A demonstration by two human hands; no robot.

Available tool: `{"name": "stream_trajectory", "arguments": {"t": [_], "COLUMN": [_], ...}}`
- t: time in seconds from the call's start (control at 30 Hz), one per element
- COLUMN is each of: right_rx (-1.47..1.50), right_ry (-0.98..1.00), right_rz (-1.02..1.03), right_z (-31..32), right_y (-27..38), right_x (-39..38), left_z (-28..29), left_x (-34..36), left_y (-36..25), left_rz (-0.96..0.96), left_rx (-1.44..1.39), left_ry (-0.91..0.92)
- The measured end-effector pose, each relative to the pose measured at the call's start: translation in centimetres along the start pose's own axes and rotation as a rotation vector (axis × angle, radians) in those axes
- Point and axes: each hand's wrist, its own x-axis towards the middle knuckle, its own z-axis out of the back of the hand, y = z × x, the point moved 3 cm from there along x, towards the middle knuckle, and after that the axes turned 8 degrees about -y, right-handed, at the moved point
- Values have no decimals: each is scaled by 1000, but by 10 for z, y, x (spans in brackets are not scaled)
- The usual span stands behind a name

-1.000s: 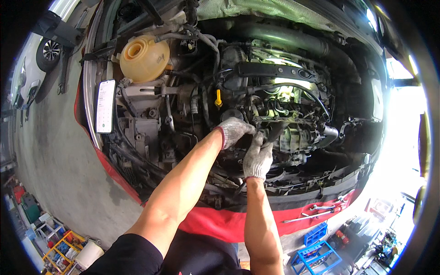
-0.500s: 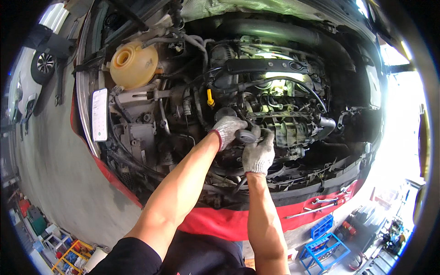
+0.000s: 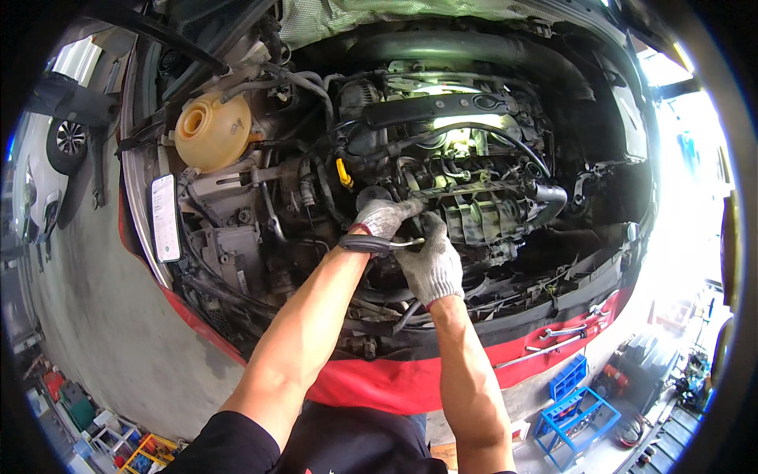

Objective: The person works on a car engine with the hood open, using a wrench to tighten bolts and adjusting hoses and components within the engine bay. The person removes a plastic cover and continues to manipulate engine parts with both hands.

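Both my hands wear grey-white knit gloves over the front middle of an open engine bay. My right hand (image 3: 433, 268) is closed round the metal shank of a black-gripped tool (image 3: 365, 243), whose exact kind I cannot make out. The tool's rounded grip points left, across my left wrist. Just above it my left hand (image 3: 385, 220) reaches in among the engine parts, its fingers pressed together; what they grip is hidden. Beside it lies a round dark part (image 3: 373, 193). A yellow dipstick handle (image 3: 344, 172) stands beyond it, and the ribbed manifold (image 3: 480, 220) is to the right.
A yellowed coolant tank (image 3: 212, 133) and a phone (image 3: 165, 218) are at the left. Along the front edge a red cover (image 3: 371, 383) holds wrenches and a long metal bar (image 3: 545, 350). A lamp lights the black engine cover (image 3: 438, 108). A blue stand (image 3: 576, 426) is at the lower right.
The tool has swung round: its grip, end-on between my hands before, now lies leftward over my left wrist. My right hand has turned and shifted slightly left. The whole view has shifted a little.
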Motion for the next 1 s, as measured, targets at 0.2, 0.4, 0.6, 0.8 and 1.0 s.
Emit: {"name": "stream_trajectory", "arguments": {"t": [0.2,0.4,0.6,0.8,1.0], "right_rx": [583,784,523,253,145], "right_ry": [287,395,236,237,159], "right_rz": [-6,-239,35,241,359], "right_z": [5,4,1,18,19], "right_y": [-30,-33,-28,-15,-14], "right_x": [-5,-2,-4,-2,-1], "left_z": [8,10,11,9,10], "left_x": [16,11,19,14,12], "left_y": [11,9,15,9,7], "left_rz": [-285,-537,-512,-373,-363], "left_rx": [323,508,540,537,547], "left_ry": [15,18,37,36,29]}}
